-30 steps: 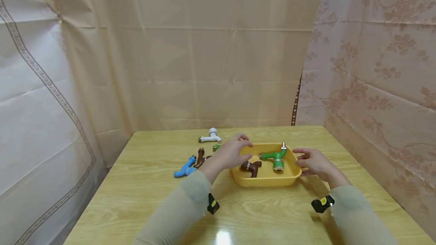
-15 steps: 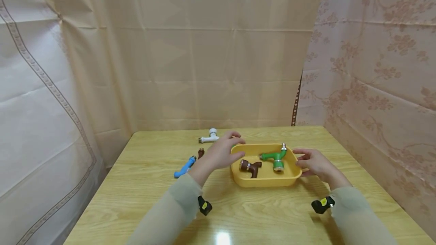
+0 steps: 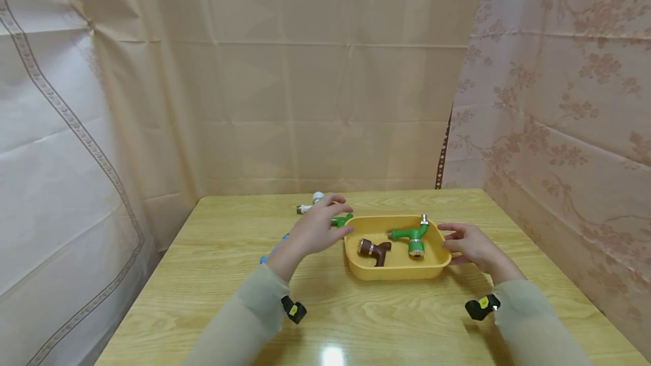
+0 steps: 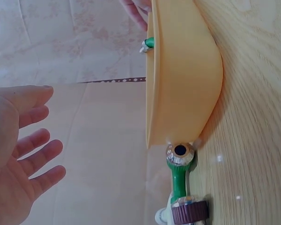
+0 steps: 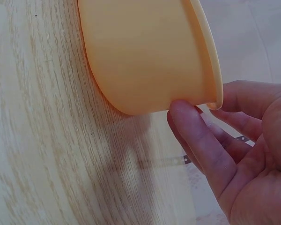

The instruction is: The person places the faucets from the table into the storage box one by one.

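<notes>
My left hand (image 3: pixel 314 229) hovers over loose taps left of the yellow basin (image 3: pixel 396 273), its fingers spread and holding nothing. Inside the basin lie a brown tap (image 3: pixel 378 252) and a green tap (image 3: pixel 409 234) with a chrome end. With thumb and fingertips, my right hand (image 3: pixel 477 247) touches the outside of the basin's right end; the right wrist view has the thumb (image 5: pixel 196 126) against the wall. Another green tap (image 3: pixel 342 221) sits by the basin's left rim, partly covered by the left hand. A blue tap (image 3: pixel 269 256) is mostly hidden behind that hand.
A white tap (image 3: pixel 305 208) lies at the back of the wooden table (image 3: pixel 229 230), partly behind the left hand. In the left wrist view, a brown ribbed knob (image 4: pixel 190 212) shows near the green tap. Curtains (image 3: pixel 325 100) stand behind and at both sides.
My left hand has drawn back left from over the basin, uncovering the brown tap inside and covering the loose brown tap outside. The right hand stays at the basin's end.
</notes>
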